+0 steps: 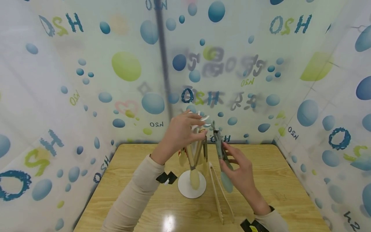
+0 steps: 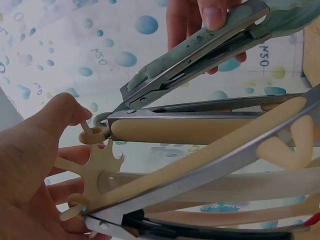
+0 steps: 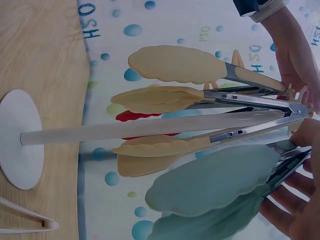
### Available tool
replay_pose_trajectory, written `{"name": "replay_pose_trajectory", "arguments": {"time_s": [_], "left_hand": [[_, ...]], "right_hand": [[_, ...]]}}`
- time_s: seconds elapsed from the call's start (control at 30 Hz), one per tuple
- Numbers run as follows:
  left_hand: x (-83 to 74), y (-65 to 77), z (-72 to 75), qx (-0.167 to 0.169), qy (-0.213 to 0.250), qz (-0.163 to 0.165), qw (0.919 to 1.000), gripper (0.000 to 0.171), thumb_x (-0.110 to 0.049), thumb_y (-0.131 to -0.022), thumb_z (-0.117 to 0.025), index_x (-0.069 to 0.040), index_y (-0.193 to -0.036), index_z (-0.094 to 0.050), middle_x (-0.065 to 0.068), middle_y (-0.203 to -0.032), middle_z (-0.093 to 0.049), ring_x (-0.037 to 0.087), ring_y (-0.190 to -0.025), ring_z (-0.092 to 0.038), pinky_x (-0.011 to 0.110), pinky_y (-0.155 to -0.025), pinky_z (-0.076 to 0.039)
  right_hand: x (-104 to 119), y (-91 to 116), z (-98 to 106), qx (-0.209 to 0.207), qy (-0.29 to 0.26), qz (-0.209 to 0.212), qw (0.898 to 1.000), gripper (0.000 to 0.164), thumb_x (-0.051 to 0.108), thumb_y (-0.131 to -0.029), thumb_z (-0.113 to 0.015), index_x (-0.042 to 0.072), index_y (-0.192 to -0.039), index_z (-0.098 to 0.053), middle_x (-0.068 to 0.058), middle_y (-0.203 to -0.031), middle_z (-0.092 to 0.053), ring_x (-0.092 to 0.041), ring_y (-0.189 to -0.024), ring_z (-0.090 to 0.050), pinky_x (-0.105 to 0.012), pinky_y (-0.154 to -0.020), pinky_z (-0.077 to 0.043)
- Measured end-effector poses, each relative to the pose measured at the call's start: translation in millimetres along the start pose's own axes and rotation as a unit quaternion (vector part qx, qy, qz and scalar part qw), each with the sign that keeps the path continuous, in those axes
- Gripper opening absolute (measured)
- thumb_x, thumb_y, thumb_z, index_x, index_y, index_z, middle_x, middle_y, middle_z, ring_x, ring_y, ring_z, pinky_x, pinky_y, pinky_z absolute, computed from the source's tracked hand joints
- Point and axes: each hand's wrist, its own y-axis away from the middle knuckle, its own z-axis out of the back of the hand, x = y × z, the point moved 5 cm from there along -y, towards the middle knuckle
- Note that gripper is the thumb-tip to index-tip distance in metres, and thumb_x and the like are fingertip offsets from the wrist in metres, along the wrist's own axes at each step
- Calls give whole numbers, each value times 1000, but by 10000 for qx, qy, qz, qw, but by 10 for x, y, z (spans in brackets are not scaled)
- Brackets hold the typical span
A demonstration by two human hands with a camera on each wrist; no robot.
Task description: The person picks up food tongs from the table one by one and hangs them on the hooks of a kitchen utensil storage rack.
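Note:
A white utensil stand [image 1: 184, 192] with a round base and a hooked top [image 2: 95, 165] stands upright on the table. My left hand [image 1: 183, 130] grips the hooked top, thumb at one hook and fingers behind. Beige-tipped tongs [image 3: 175, 64] hang head-down from the hooks by their end rings. My right hand [image 1: 240, 167] holds green tongs [image 3: 215, 177] by the handle, right beside the stand, heads pointing down. In the left wrist view, the ring end of the green tongs [image 2: 180, 60] is close to the hook near my left thumb.
Beige tongs [image 1: 216, 196] lie spread on the wooden table [image 1: 139, 183], to the right of the base. Something red [image 3: 135, 116] hangs behind the beige tongs. Patterned curtains [image 1: 124, 66] surround the table's back and sides.

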Motion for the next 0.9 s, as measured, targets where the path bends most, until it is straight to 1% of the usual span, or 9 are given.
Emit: {"name": "replay_pose_trajectory", "arguments": {"time_s": [0.1,0.23,0.4,0.57,0.7,0.83,0.9], "left_hand": [[20,-2,2,19,49,-86,9999,25,-32,-87,-74,-15,-104,-80,5,-115,-75,20,-110,-70,37,-118,-37],[63,3,-6,80,298,-100,9995,27,-31,-86,-75,-13,-105,-79,5,-117,-74,23,-117,-67,39,-117,-38],[106,14,-16,170,562,-135,9982,27,-30,-87,-74,-13,-107,-79,5,-120,-73,27,-129,-59,42,-114,-41],[139,23,-20,253,851,-243,9958,26,-29,-87,-73,-14,-108,-78,4,-123,-71,28,-137,-52,43,-112,-45],[159,24,-23,297,999,-323,9940,26,-28,-87,-73,-14,-109,-78,3,-124,-71,28,-139,-50,42,-107,-48],[170,17,-29,316,1015,-366,9937,26,-28,-87,-74,-15,-109,-78,2,-124,-71,27,-139,-50,40,-101,-53],[176,15,-34,319,1023,-387,9935,26,-28,-87,-74,-15,-110,-78,2,-124,-71,27,-138,-50,39,-99,-54]], "right_hand": [[0,9,-17,41,12,-8,10000,61,-5,-80,-75,9,-138,-59,-14,-122,-68,-4,-99,-64,-24,-67,-60],[-3,27,-43,62,0,4,10000,61,-5,-80,-75,9,-137,-59,-14,-120,-69,-5,-98,-65,-25,-66,-60],[2,44,-77,100,-36,16,9999,61,-5,-80,-75,10,-137,-59,-13,-119,-69,-6,-98,-65,-30,-65,-61],[-8,56,-114,154,-70,15,9999,61,-5,-80,-75,9,-137,-59,-13,-119,-68,-10,-98,-66,-30,-66,-61],[-22,66,-142,205,-93,-32,9997,61,-4,-81,-75,11,-138,-58,-12,-120,-68,-8,-101,-66,-27,-69,-61],[-38,66,-166,185,-122,-73,9997,61,-3,-82,-75,11,-139,-58,-12,-122,-68,-7,-103,-65,-28,-70,-61],[-48,62,-180,163,-151,-91,9997,61,-3,-82,-75,11,-139,-58,-12,-123,-67,-7,-103,-65,-26,-72,-61]]}}
